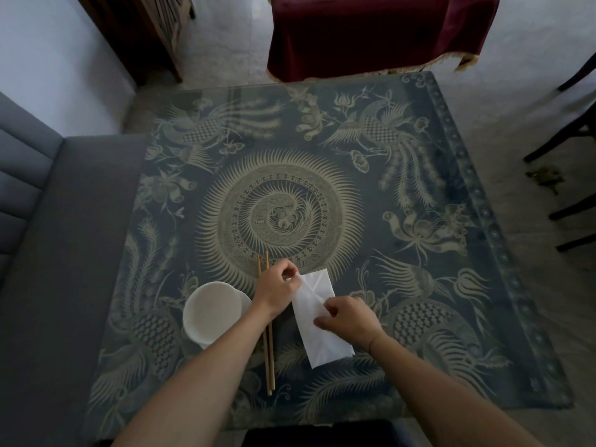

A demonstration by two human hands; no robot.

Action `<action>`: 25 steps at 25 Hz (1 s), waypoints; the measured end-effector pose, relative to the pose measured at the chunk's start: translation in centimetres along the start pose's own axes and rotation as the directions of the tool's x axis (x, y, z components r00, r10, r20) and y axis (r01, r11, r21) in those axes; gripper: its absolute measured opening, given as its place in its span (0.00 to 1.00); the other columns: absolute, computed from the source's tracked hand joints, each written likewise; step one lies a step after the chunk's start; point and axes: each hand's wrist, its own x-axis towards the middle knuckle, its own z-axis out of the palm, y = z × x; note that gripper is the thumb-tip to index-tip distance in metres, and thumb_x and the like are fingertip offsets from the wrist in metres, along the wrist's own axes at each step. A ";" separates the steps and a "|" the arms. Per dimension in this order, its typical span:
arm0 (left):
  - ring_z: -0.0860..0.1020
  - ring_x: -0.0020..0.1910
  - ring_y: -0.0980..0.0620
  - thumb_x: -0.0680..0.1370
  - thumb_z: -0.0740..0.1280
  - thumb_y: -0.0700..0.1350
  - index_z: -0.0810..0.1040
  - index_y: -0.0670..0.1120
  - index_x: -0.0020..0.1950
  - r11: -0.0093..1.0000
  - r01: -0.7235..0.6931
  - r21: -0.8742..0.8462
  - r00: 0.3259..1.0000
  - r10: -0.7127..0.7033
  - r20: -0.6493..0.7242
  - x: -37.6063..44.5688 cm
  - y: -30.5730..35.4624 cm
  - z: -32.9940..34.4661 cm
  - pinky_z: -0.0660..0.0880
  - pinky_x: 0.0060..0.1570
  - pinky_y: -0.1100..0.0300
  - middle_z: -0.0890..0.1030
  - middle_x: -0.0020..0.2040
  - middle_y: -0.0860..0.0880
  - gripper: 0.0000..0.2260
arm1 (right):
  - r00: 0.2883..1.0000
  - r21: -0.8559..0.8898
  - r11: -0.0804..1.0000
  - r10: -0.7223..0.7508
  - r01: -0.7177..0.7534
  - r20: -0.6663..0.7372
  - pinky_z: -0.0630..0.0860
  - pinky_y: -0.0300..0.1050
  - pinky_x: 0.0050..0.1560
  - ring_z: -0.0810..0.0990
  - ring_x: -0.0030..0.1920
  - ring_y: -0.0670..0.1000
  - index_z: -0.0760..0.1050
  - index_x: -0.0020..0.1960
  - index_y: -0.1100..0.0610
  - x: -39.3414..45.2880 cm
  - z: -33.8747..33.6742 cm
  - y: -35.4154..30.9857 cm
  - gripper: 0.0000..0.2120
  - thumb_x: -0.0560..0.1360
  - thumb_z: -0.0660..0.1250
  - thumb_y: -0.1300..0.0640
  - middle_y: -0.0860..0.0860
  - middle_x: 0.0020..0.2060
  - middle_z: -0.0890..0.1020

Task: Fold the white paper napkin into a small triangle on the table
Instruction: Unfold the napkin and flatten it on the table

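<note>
The white paper napkin (317,312) is lying as a long folded strip on the table (419,195), just right of the chopsticks (269,359), and both hands are working it. The left hand (278,287) is pinching the napkin's far left corner between thumb and fingertips, lifting that flap a little off the glass. The right hand (350,317) is pressing down on the napkin's middle, fingers curled narrow over the paper, pinning it; whether it is also gripping an edge I cannot tell.

The risk, as I'm reading it: this paper is thin, and the left hand is pulling while the right is pinning, so a hard tug could be tearing it at the crease. If the pinning hand is easing off, the strip could be sliding on the smooth top and the diagonal could be landing crooked, giving a lopsided triangle.

Around the napkin: the chopsticks are running alongside its left edge, passing under the left wrist, so a sweep of that forearm could be rolling them. Further left of the napkin, the white bowl (213,309) is sitting on a small plate, close to the left forearm. Right of the napkin, the tabletop is patterned and bare.
</note>
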 end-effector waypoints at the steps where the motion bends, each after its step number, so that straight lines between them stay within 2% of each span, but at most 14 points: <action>1: 0.77 0.42 0.51 0.73 0.68 0.40 0.76 0.48 0.40 1.000 0.008 -0.025 1.000 -0.009 -0.027 -0.2 -0.1 0.0 0.70 0.40 0.62 0.80 0.40 0.49 0.05 | 1.000 0.008 1.000 -0.010 0.009 0.021 0.71 0.44 0.29 0.74 0.28 0.48 0.72 0.30 0.52 -0.3 0.1 -0.1 0.16 0.67 0.67 0.41 0.47 0.26 0.75; 4: 0.76 0.48 0.53 0.74 0.68 0.39 0.75 0.49 0.46 0.994 0.033 -0.101 0.992 -0.045 -0.121 -1.0 -0.2 0.1 0.68 0.42 0.66 0.77 0.49 0.49 0.06 | 0.998 0.004 0.999 -0.039 0.039 0.054 0.75 0.47 0.34 0.78 0.34 0.51 0.74 0.36 0.53 -1.1 0.2 -0.8 0.12 0.68 0.67 0.45 0.48 0.32 0.79; 6: 0.75 0.49 0.55 0.74 0.69 0.42 0.72 0.50 0.53 0.987 0.071 -0.142 0.977 -0.097 -0.191 -1.8 -0.2 0.4 0.69 0.43 0.65 0.74 0.55 0.48 0.10 | 0.997 -0.012 0.998 -0.055 0.055 0.059 0.74 0.48 0.35 0.78 0.39 0.54 0.70 0.37 0.50 -1.7 0.4 -1.6 0.10 0.69 0.67 0.46 0.50 0.36 0.79; 9: 0.77 0.51 0.47 0.71 0.70 0.58 0.67 0.48 0.64 0.952 0.180 -0.248 0.962 -0.223 -0.160 -3.3 0.1 1.1 0.77 0.49 0.50 0.74 0.57 0.45 0.27 | 0.992 -0.048 0.994 -0.092 0.096 0.082 0.74 0.49 0.38 0.79 0.44 0.57 0.67 0.41 0.48 -2.4 1.0 -3.2 0.10 0.70 0.65 0.44 0.53 0.42 0.81; 11: 0.76 0.57 0.45 0.67 0.71 0.64 0.63 0.48 0.70 0.934 0.255 -0.249 0.955 -0.283 -0.085 -4.1 0.3 1.4 0.75 0.56 0.49 0.73 0.62 0.44 0.38 | 0.986 -0.039 0.990 -0.130 0.135 0.109 0.77 0.51 0.43 0.80 0.47 0.56 0.72 0.54 0.49 -2.7 1.3 -4.1 0.17 0.71 0.64 0.40 0.53 0.47 0.82; 13: 0.73 0.63 0.44 0.67 0.74 0.62 0.60 0.49 0.73 0.929 0.320 -0.189 0.942 -0.333 -0.042 -4.5 0.1 1.4 0.72 0.60 0.51 0.70 0.66 0.43 0.41 | 0.978 0.014 0.989 -0.147 0.147 0.149 0.79 0.51 0.47 0.81 0.48 0.53 0.69 0.66 0.51 -2.9 1.6 -4.7 0.28 0.71 0.66 0.38 0.52 0.52 0.83; 15: 0.72 0.65 0.44 0.70 0.74 0.56 0.60 0.48 0.74 0.922 0.373 -0.099 0.925 -0.378 -0.034 -4.8 -0.5 1.2 0.71 0.62 0.52 0.71 0.68 0.43 0.38 | 0.961 0.087 0.986 -0.160 0.143 0.225 0.78 0.49 0.50 0.80 0.48 0.49 0.68 0.68 0.51 -2.8 1.9 -5.0 0.33 0.70 0.68 0.36 0.50 0.53 0.82; 17: 0.74 0.64 0.44 0.74 0.70 0.52 0.63 0.47 0.73 0.914 0.405 0.012 0.913 -0.403 -0.060 -5.0 -1.1 0.7 0.70 0.60 0.53 0.73 0.68 0.45 0.30 | 0.936 0.134 0.979 -0.188 0.154 0.299 0.77 0.49 0.54 0.79 0.49 0.47 0.66 0.71 0.47 -2.8 2.0 -5.0 0.38 0.67 0.66 0.30 0.47 0.54 0.82; 19: 0.76 0.62 0.43 0.77 0.65 0.49 0.68 0.47 0.71 0.905 0.422 0.056 0.904 -0.415 -0.097 -5.3 -1.4 0.0 0.71 0.58 0.52 0.76 0.66 0.45 0.23 | 0.947 0.133 0.975 -0.205 0.176 0.248 0.76 0.48 0.55 0.78 0.50 0.45 0.65 0.73 0.45 -2.7 2.0 -4.6 0.38 0.68 0.61 0.27 0.45 0.56 0.81; 20: 0.77 0.60 0.43 0.77 0.64 0.48 0.69 0.47 0.70 0.901 0.428 0.066 0.900 -0.419 -0.118 -5.4 -1.4 -0.3 0.73 0.58 0.52 0.78 0.65 0.45 0.21 | 0.966 0.087 0.978 -0.203 0.191 0.163 0.76 0.48 0.56 0.77 0.52 0.44 0.66 0.72 0.45 -2.7 2.1 -4.2 0.35 0.71 0.58 0.28 0.45 0.59 0.80; 22: 0.78 0.57 0.42 0.79 0.63 0.47 0.71 0.46 0.68 0.891 0.443 0.101 0.891 -0.425 -0.160 -5.5 -1.4 -0.6 0.74 0.56 0.51 0.79 0.61 0.44 0.18 | 0.973 -0.166 0.961 -0.229 0.221 -0.033 0.72 0.51 0.62 0.73 0.63 0.48 0.66 0.72 0.47 -2.4 2.2 -3.1 0.27 0.78 0.55 0.35 0.46 0.67 0.74; 23: 0.78 0.55 0.42 0.79 0.62 0.47 0.72 0.46 0.66 0.886 0.448 0.117 0.888 -0.426 -0.175 -5.6 -1.4 -0.7 0.76 0.55 0.50 0.80 0.58 0.44 0.16 | 0.962 -0.299 0.925 -0.264 0.235 -0.062 0.68 0.54 0.66 0.67 0.69 0.50 0.63 0.74 0.48 -2.3 2.3 -2.7 0.26 0.79 0.55 0.39 0.47 0.71 0.70; 25: 0.79 0.52 0.42 0.79 0.61 0.46 0.74 0.46 0.62 0.884 0.447 0.138 0.887 -0.419 -0.194 -5.6 -1.3 -0.8 0.77 0.53 0.48 0.81 0.54 0.44 0.12 | 0.956 -0.445 0.859 -0.291 0.251 -0.021 0.60 0.57 0.71 0.56 0.75 0.54 0.57 0.76 0.49 -2.0 2.7 -1.7 0.27 0.80 0.56 0.42 0.49 0.77 0.60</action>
